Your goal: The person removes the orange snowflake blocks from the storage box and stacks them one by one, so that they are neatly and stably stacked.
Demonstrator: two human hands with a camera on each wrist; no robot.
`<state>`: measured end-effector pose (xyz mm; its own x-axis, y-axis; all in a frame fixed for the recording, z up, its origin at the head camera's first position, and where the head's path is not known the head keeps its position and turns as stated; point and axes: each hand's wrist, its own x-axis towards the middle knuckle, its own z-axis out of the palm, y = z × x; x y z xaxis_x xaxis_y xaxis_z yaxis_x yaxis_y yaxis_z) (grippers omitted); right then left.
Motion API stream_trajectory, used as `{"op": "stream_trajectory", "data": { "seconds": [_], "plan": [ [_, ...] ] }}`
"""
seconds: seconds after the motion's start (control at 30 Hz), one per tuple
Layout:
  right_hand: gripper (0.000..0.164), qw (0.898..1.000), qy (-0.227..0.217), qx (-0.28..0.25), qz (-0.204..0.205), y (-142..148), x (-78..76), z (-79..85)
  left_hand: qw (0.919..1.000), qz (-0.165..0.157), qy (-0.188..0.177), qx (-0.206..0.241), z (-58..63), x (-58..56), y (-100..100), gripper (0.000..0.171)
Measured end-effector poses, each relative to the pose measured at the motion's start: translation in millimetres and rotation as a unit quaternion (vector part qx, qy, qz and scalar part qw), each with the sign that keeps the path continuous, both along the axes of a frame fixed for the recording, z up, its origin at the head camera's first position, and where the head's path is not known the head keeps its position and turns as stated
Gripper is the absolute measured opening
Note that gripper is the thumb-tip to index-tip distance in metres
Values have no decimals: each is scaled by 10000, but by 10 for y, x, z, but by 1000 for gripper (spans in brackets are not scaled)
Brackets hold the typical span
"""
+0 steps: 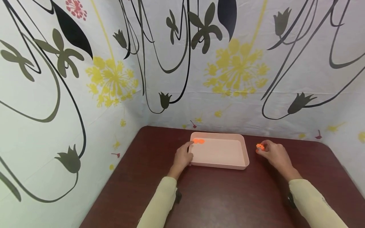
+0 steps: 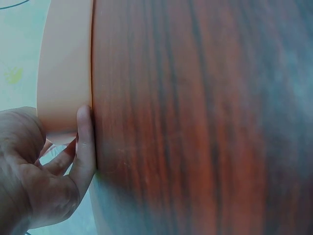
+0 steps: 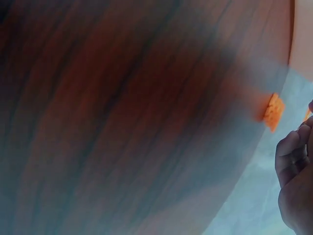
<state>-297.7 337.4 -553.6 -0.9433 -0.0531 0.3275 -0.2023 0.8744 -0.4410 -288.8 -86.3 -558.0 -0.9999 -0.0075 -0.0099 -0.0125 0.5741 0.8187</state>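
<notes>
My left hand point(image 1: 182, 157) holds the left side of a shallow peach-pink tray point(image 1: 218, 165), one finger reaching over the rim. In the left wrist view that hand point(image 2: 54, 181) grips the tray's wall point(image 2: 66, 63) near a corner. Small bright orange pieces point(image 1: 198, 141) lie inside the tray at its back left. To the tray's right, my right hand point(image 1: 275, 155) pinches a small orange piece with a bumpy edge point(image 1: 260, 146) between thumb and fingers. The right wrist view shows an orange toothed block point(image 3: 274, 112) on the table beside the fingers point(image 3: 288, 147).
The dark reddish-brown wooden table point(image 1: 219, 196) carries the tray near its back edge. A white cloth with flower prints point(image 1: 171, 79) hangs close behind the table and along its left side.
</notes>
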Motion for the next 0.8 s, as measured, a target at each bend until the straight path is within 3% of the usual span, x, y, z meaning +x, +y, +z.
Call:
{"op": "stream_trajectory", "data": {
  "seconds": [0.23, 0.8],
  "plan": [
    [41, 9986, -509, -30, -139, 80, 4, -11, 10000, -61, 22, -74, 6, -12, -14, 66],
    [39, 9986, -505, 81, -100, 105, -17, -116, 10000, -1, -4, 16, 3, -7, -3, 63]
  ]
}}
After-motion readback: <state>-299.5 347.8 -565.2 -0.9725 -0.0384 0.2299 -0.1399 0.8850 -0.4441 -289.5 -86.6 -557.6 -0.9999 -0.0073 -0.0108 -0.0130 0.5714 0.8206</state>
